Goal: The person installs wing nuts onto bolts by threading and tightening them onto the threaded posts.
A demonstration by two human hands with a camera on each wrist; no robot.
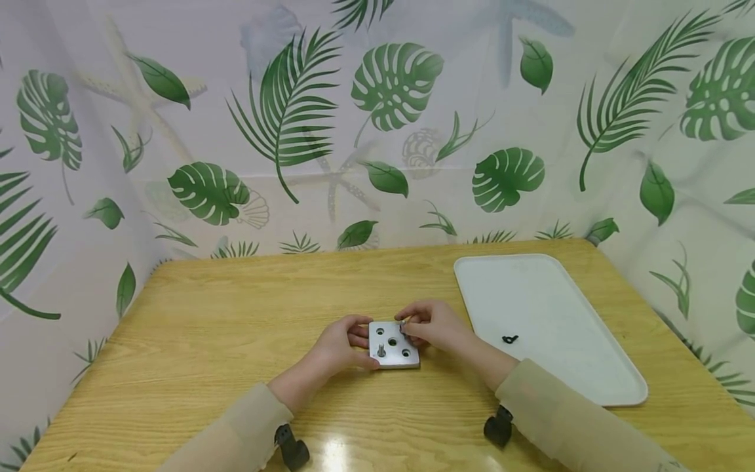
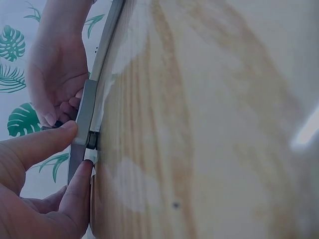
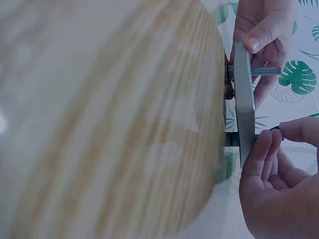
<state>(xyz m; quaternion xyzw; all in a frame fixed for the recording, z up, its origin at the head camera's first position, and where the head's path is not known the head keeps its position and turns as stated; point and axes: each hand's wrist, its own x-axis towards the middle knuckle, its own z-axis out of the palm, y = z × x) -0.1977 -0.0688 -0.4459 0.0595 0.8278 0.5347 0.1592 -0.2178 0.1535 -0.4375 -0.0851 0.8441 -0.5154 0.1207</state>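
A square silver metal plate [image 1: 393, 361] with several holes stands just above the table, raised on bolt heads below it. One threaded bolt [image 3: 266, 70] sticks up through a hole near its front left corner. My left hand [image 1: 340, 346] grips the plate's left side, thumb at the near corner and fingers around the far edge. At the far right corner, my right hand [image 1: 435, 324] pinches a small black wing nut [image 3: 277, 131] at the top of a second upright bolt. Its fingers largely hide the nut and that bolt.
A white tray [image 1: 548, 295] lies to the right on the wooden table [image 1: 236, 308], with another small black wing nut [image 1: 510, 339] on it. A leaf-patterned cloth [image 1: 330, 131] hangs behind and beside the table.
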